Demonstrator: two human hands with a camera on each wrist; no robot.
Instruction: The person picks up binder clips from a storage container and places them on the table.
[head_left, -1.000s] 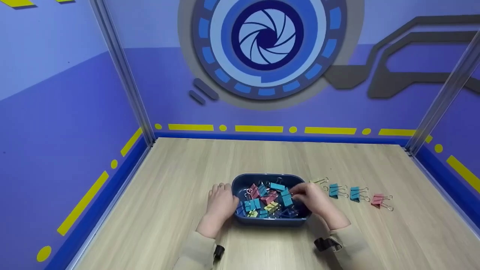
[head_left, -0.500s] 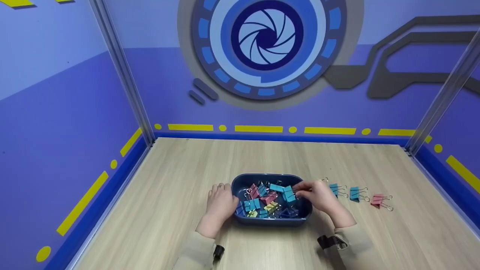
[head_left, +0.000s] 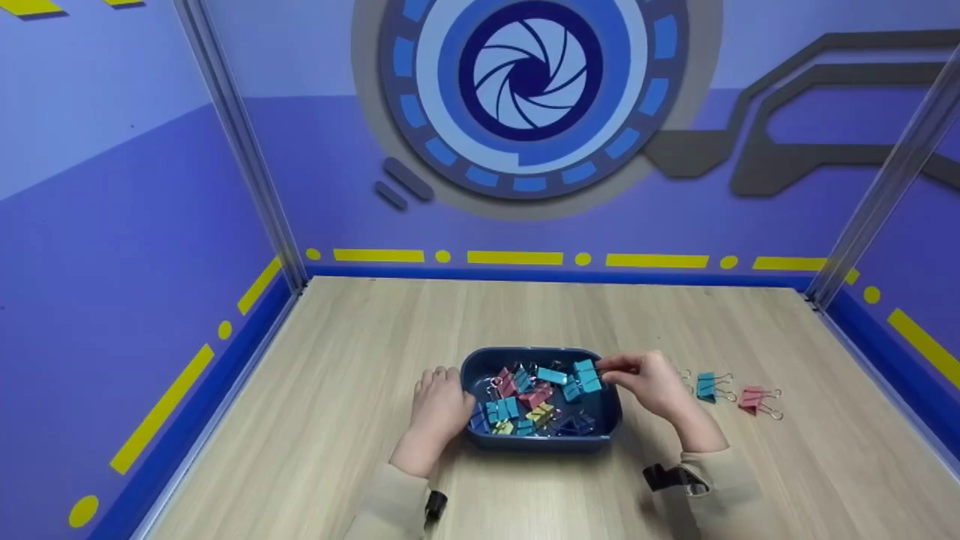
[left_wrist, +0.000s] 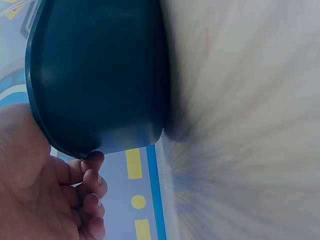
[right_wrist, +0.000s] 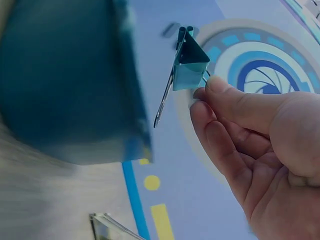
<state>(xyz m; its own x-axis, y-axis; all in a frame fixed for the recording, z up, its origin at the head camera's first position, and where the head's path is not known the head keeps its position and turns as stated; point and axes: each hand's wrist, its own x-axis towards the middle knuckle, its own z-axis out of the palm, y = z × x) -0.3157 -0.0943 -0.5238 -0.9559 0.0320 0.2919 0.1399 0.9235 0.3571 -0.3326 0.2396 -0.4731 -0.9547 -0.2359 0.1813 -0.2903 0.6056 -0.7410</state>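
A dark blue tray (head_left: pixel 541 444) holds a jumble of teal, pink, yellow and blue binder clips. My left hand (head_left: pixel 436 409) grips the tray's left end; in the left wrist view the hand (left_wrist: pixel 45 185) has its thumb side against the rim and its fingers curled beside the wall of the tray (left_wrist: pixel 110 75). At the right end, my right hand (head_left: pixel 651 382) pinches a teal clip (head_left: pixel 586 375) above the tray. The right wrist view has the hand (right_wrist: pixel 240 130) pinching a wire handle of the teal clip (right_wrist: pixel 191 75), the other handle pointing down.
Right of the tray, a teal clip (head_left: pixel 706 387) and a pink clip (head_left: pixel 752 400) lie on the wooden table (head_left: pixel 375 330); another is partly hidden behind my right hand. In the right wrist view a clip (right_wrist: pixel 107 227) shows at the bottom edge. Printed panels enclose the table.
My right hand has moved right and up, lifting the teal clip from the pile toward the tray's right rim. My left hand stays at the tray.
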